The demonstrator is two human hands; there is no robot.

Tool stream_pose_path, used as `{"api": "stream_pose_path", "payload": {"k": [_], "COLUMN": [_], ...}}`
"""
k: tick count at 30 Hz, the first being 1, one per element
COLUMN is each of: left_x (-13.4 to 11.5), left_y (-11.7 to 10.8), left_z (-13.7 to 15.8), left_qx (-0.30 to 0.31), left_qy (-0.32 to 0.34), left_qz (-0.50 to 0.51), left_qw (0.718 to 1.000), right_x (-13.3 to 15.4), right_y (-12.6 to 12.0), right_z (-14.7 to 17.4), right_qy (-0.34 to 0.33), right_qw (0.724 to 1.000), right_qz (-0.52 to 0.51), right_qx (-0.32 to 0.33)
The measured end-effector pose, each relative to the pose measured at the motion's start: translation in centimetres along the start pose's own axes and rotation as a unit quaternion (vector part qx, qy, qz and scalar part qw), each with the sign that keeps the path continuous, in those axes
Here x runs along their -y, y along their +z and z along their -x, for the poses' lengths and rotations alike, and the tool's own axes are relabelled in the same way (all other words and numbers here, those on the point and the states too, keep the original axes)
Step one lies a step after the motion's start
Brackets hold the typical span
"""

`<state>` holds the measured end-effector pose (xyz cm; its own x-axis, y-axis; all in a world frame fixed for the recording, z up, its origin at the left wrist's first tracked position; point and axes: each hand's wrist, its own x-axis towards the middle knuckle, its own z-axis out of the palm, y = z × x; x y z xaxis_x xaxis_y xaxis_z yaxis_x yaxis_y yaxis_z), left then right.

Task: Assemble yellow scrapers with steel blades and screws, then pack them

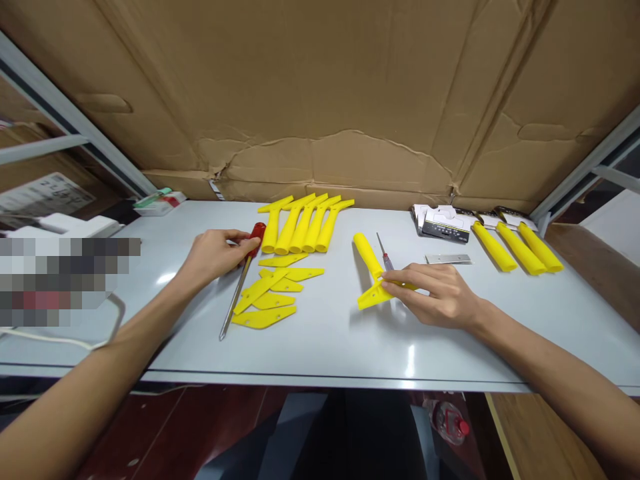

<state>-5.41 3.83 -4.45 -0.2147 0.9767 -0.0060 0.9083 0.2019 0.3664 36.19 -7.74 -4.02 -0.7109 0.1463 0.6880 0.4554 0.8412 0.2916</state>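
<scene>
Left hand (216,255) lies palm down on the grey table (320,347), fingers curled loosely over the red handle of a long screwdriver (241,283). The fingertips are on the handle, but it is a light grasp, not a closed fist. The screwdriver lies flat, with the handle at the far end and the steel shaft running toward the near edge, tip pointing near-left.

Right hand (434,295) rests on the table right of centre. Its fingers pinch the wide blade end of a yellow scraper (371,272), which lies flat with the handle angled far-left and the blade end near. Grasp is at the fingertips, palm low to the surface.

Just beyond the right hand's fingers is a small screwdriver (384,253) with a thin shaft, close beside the scraper handle. A flat metal blade (448,259) lies a little farther right.

Between the two hands is a loose pile of flat yellow plates (273,297), overlapping, just right of the long screwdriver's shaft. Beyond them is a row of yellow handles (303,225), side by side, touching.

Far right — three more yellow handles (517,247) in a row, next to a small box (444,225) with dark print. At the far left edge is a small green-and-red packet (159,201). A cardboard sheet (320,100) stands behind the table.
</scene>
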Motion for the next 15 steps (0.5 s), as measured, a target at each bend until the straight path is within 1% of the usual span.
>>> {"api": "stream_pose_path", "payload": {"k": [5,7,9,11,13,15], "left_x": [0.1,0.1,0.1,0.0,-0.3,-0.9], "left_y": [-0.1,-0.2,-0.6,-1.1,-1.8,-2.9], "left_z": [0.1,0.3,0.6,0.7,0.5,-0.1], "left_qx": [-0.006,-0.037,-0.092,-0.168,-0.247,-0.311], "left_qy": [0.007,0.022,0.041,0.069,0.11,0.148], "left_qz": [0.0,-0.002,-0.005,0.0,0.022,0.054], "left_qw": [1.0,0.999,0.995,0.983,0.963,0.937], "right_x": [0.3,0.3,0.2,-0.2,-0.9,-1.5], "right_y": [0.0,-0.1,-0.1,-0.2,-0.3,-0.3], "right_z": [0.0,0.0,0.1,0.3,0.6,0.8], "right_qy": [-0.005,-0.01,-0.002,0.02,0.054,0.089], "right_qw": [1.0,1.0,0.999,0.997,0.993,0.988], "right_qz": [0.001,0.005,0.005,0.001,0.005,0.023], "right_qx": [-0.005,-0.021,-0.045,-0.074,-0.103,-0.128]}}
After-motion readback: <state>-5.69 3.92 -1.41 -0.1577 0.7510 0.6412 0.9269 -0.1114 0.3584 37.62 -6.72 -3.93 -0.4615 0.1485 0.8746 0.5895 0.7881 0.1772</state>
